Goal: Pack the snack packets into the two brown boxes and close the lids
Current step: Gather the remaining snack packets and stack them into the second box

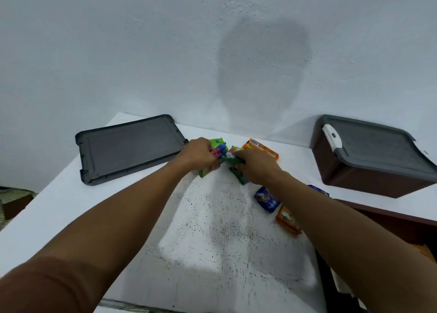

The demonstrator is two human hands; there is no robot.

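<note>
At the back middle of the white table (132, 218), my left hand (198, 155) grips a bunch of green and red snack packets (218, 148). My right hand (256, 167) holds green packets (236, 157) right beside it, the two hands nearly touching. An orange packet (261, 148) lies just behind my right hand. A blue packet (266, 199) and another orange packet (286, 220) lie under my right forearm. A brown box with a grey lid on it (369, 156) stands at the right. A loose grey lid (128, 147) lies flat at the back left.
A white wall (165, 52) rises directly behind the table. A second brown box's rim (390, 213) shows at the right edge below the table top, mostly hidden by my right arm. The table's front middle is speckled with dark spots.
</note>
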